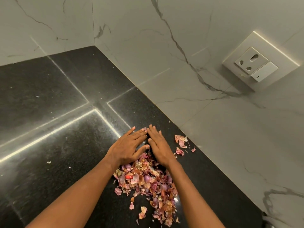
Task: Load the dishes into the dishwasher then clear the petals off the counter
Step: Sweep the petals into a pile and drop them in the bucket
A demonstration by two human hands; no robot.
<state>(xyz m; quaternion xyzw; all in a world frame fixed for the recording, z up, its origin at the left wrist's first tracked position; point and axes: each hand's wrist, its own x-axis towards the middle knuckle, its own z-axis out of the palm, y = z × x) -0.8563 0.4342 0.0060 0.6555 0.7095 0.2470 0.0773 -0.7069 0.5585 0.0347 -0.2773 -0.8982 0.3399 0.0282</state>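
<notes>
Left hand [127, 148] and right hand [158, 146] lie flat behind petals [146, 183] on counter [49, 96].

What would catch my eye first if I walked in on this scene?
Probably the pile of pink petals on the black counter, with the left hand and right hand laid flat at its far end. A few stray petals lie near the marble wall, below a white socket.

On the counter [49, 112] both flat hands — left hand [130, 145], right hand [158, 145] — lie side by side, fingertips seemingly touching, the petal heap [148, 181] nearer than them between the forearms, stray petals [181, 144] to their right, by the wall [213, 112].
</notes>
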